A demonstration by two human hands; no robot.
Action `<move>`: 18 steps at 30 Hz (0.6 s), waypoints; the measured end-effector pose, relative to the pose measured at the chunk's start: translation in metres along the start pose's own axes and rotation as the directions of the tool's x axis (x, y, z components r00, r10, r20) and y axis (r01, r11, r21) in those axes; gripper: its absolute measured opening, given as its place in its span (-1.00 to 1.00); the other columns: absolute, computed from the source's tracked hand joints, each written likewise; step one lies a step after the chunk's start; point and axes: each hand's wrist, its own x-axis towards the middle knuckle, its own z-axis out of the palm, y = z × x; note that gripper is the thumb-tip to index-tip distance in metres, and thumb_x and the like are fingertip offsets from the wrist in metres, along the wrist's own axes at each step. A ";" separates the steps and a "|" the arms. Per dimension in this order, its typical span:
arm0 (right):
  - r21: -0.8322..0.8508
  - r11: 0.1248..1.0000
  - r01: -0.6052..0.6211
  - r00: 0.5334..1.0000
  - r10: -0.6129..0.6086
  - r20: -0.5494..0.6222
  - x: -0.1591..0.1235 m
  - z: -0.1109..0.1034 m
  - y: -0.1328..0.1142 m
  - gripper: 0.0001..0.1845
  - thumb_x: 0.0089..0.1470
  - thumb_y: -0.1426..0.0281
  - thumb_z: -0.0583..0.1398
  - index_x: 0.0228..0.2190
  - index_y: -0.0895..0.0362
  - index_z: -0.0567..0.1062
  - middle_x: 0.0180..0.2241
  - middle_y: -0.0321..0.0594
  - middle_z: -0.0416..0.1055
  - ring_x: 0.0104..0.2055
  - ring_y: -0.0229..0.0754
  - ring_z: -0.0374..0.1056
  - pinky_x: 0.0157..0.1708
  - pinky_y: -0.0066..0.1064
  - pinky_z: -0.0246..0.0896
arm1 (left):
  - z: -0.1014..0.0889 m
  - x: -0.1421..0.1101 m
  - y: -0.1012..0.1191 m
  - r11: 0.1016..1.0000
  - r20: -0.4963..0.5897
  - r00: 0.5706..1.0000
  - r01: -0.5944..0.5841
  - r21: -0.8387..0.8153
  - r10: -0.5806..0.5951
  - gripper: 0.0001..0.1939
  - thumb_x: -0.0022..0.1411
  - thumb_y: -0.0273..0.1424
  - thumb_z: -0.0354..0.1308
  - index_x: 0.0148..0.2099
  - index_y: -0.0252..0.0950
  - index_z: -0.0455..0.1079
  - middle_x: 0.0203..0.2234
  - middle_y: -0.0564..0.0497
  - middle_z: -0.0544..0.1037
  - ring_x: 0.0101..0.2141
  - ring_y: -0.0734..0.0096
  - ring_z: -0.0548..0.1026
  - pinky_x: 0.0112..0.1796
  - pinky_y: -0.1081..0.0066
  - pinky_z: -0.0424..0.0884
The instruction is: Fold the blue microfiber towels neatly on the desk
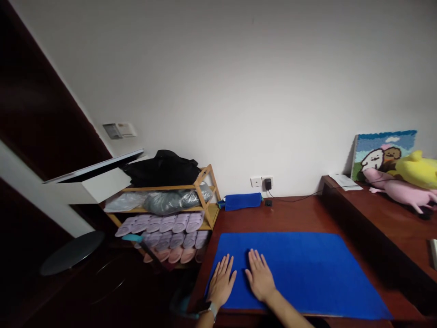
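Observation:
A blue mat (307, 273) lies spread over the reddish-brown desk (297, 218). My left hand (221, 282) rests flat near the mat's left edge, palm down with its fingers stretched out. A watch with a pale band (212, 308) is on that wrist. To the right of it, my right hand (261, 277) also lies palm down on the mat, fingers extended and holding nothing. A gap of blue cloth shows between the two hands.
By the wall lie a rolled blue cloth bundle (243, 201) and a plugged-in black charger (268, 183). Left stands a wooden rack (213, 212) with slippers (180, 223) and a black bag (164, 168). On the raised right surface are a pink plush toy (403, 189) and a dog picture (382, 150).

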 end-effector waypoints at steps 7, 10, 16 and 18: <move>-0.001 0.993 -0.115 0.989 0.115 0.092 0.000 0.010 0.011 -0.21 0.38 0.04 -0.16 0.44 0.23 -0.01 0.48 -0.03 -0.21 0.53 0.07 -0.28 0.46 0.12 -0.30 | -0.005 0.000 0.001 0.999 -0.003 1.000 0.009 -0.033 -0.009 -0.37 0.53 -0.08 -0.21 0.54 -0.07 -0.11 0.49 0.01 0.06 0.45 0.18 0.04 0.41 -0.02 0.02; -0.027 0.981 -0.193 0.980 0.194 0.051 -0.020 -0.005 0.048 -0.22 0.38 0.05 -0.17 0.44 0.21 0.00 0.48 -0.07 -0.20 0.53 0.03 -0.28 0.48 0.07 -0.32 | -0.006 0.002 0.002 0.999 -0.019 1.000 0.010 -0.033 -0.010 -0.37 0.53 -0.08 -0.20 0.54 -0.07 -0.10 0.49 0.01 0.06 0.45 0.18 0.05 0.41 -0.01 0.01; -0.130 0.929 -0.347 0.938 0.343 -0.052 -0.068 -0.034 0.128 -0.21 0.36 0.06 -0.15 0.42 0.26 0.08 0.47 -0.06 -0.10 0.52 0.01 -0.22 0.48 0.00 -0.30 | -0.006 0.006 0.000 1.000 -0.012 1.000 0.010 -0.023 -0.011 -0.36 0.52 -0.06 -0.22 0.53 -0.11 -0.04 0.48 0.00 0.06 0.45 0.20 0.05 0.41 0.02 0.01; -0.144 0.914 -0.380 0.924 0.368 -0.101 -0.084 -0.040 0.157 -0.20 0.35 0.05 -0.14 0.42 0.25 0.10 0.46 -0.05 -0.06 0.51 0.03 -0.18 0.47 0.02 -0.27 | -0.006 0.007 0.000 1.000 -0.009 1.000 0.012 -0.016 -0.012 -0.36 0.52 -0.06 -0.21 0.53 -0.12 -0.04 0.48 -0.01 0.07 0.44 0.20 0.05 0.41 0.03 0.02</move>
